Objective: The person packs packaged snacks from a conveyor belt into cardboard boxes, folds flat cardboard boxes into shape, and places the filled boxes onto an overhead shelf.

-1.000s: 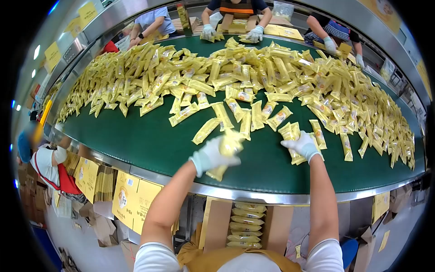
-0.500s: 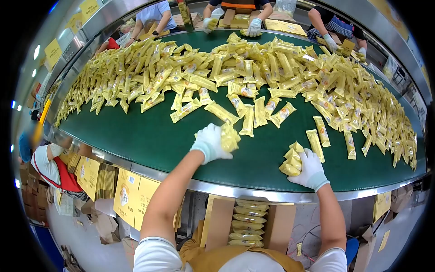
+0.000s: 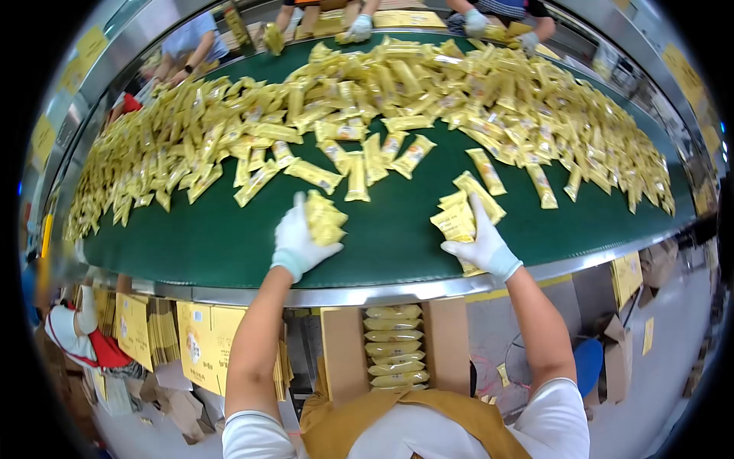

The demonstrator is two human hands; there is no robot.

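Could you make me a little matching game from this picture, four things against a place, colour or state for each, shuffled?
Column one
1. Left hand
2. Table top
3. Open box
4. Cardboard stack

Column two
A. Below the table top's near edge, with a row of packets inside
B. Gloved and gripping a bunch of packets
C. Yellow, at the picture's left
D. Green, with a big spread of packets on it

Right pairs
1-B, 2-D, 3-A, 4-C
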